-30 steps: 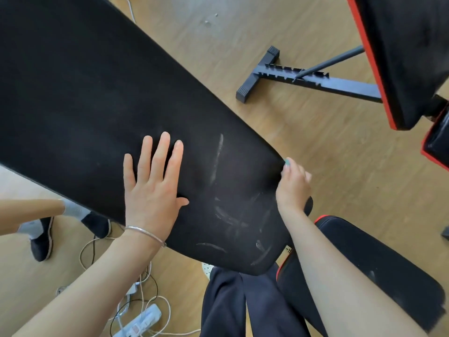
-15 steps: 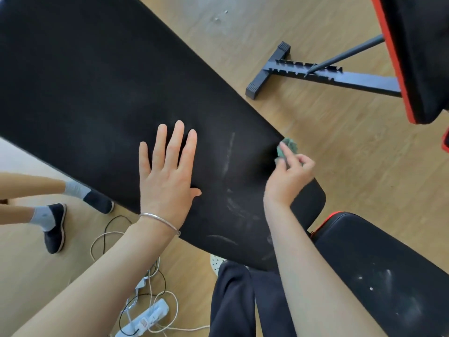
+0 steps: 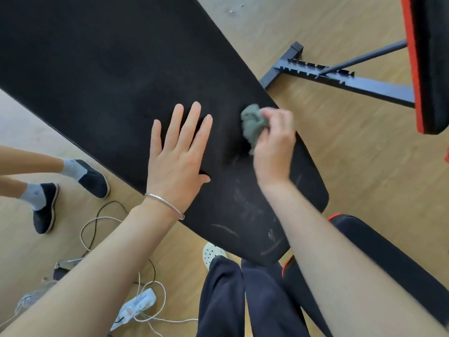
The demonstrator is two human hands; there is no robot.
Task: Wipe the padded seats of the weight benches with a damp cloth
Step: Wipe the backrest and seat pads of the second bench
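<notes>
Just inside pad (image 3: pixel 97 69) edge, right hand (image 3: pixel 274 147) gripping cloth (image 3: pixel 254 125)

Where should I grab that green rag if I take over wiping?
Probably pinch the rag by the bunched end poking out beyond the right hand, coming down from above: that end is bare, while the hand wraps the rest.
</notes>
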